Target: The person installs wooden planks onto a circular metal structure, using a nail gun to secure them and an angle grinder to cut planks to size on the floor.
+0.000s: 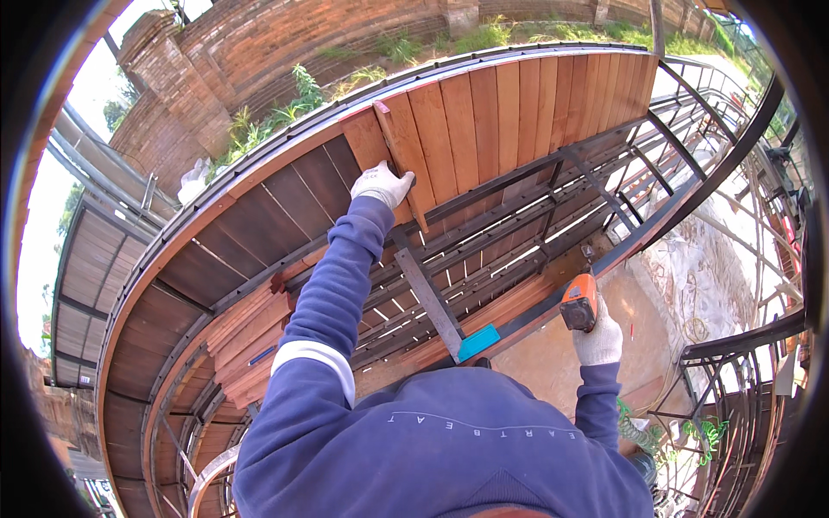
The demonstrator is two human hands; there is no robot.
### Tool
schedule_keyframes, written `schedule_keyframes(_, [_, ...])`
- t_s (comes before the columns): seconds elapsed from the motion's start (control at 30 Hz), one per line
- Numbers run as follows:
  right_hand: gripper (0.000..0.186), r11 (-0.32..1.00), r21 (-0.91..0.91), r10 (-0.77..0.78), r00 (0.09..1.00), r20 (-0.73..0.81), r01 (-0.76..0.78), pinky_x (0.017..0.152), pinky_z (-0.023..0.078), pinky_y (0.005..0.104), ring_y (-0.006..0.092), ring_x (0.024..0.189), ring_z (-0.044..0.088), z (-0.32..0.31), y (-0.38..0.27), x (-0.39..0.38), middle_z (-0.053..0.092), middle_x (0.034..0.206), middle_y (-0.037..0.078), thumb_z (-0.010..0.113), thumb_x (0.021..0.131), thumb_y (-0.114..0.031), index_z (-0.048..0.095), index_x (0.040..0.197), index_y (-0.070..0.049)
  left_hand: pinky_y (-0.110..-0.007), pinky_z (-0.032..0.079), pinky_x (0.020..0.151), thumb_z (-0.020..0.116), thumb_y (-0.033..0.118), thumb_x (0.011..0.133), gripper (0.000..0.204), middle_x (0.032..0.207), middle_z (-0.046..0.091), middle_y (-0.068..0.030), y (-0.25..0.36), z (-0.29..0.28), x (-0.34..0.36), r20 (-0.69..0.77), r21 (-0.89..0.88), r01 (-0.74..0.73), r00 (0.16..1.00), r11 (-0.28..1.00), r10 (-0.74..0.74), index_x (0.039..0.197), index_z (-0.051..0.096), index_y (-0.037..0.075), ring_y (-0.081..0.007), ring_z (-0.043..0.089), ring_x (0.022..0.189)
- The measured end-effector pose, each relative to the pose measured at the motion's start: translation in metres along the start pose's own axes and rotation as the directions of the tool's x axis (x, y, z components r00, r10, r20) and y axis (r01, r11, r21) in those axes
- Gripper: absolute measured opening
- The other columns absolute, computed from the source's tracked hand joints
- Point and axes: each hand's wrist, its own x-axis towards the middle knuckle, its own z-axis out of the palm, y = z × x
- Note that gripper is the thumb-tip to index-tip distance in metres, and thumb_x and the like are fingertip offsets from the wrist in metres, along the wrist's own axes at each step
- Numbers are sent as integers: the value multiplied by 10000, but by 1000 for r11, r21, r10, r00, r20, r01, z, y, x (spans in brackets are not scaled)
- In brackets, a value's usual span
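My left hand [382, 184], in a white glove, grips a narrow wooden plank [398, 154] that lies at a slight angle on the left end of a row of reddish-brown boards [495, 126]. A short board [363, 139] shows just left of it, beside darker boards [281, 189]. My right hand [594, 333], also gloved, is closed on an orange and black cordless drill [579, 302], held low on the right by the curved steel rail. A bright cyan rectangular object [477, 344] sits on the steel beam between my forearms.
Curved black steel framework [700, 182] with open gaps surrounds the work. Loose planks [245, 341] are stacked at lower left, a blue pen-like object [262, 355] on them. A brick wall [202, 72] and weeds lie beyond the far edge. Pale rubble-strewn ground [724, 259] shows below right.
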Motion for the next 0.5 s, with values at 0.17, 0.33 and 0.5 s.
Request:
schedule_keyframes(0.17, [530, 999, 41, 36, 999, -26, -35, 728, 580, 408, 395, 870, 713, 10, 24, 3, 721, 929, 225, 732, 796, -87, 616, 1312, -61, -426, 488, 1036, 525, 632, 922, 717, 1256, 675, -217, 27, -6, 0, 9, 1, 108, 994, 994, -108, 1267, 651, 17, -348, 630, 1206])
schedule_keyframes(0.33, [528, 997, -68, -22, 999, 48, 25, 690, 574, 448, 391, 782, 708, 18, 37, 24, 713, 851, 212, 720, 780, -124, 626, 1299, -91, -424, 527, 975, 483, 559, 982, 605, 1166, 715, -206, 40, 0, -3, -93, 90, 162, 984, 983, -153, 1180, 715, 36, -328, 678, 1130])
schedule_keyframes(0.5, [581, 972, -191, -118, 986, 119, 139, 663, 569, 453, 380, 698, 699, 25, 61, 51, 692, 772, 205, 664, 749, -81, 596, 1326, -78, -428, 528, 972, 507, 551, 961, 590, 1157, 719, -205, 46, 0, -9, -81, 61, 215, 974, 975, -210, 1144, 730, 37, -329, 681, 1122])
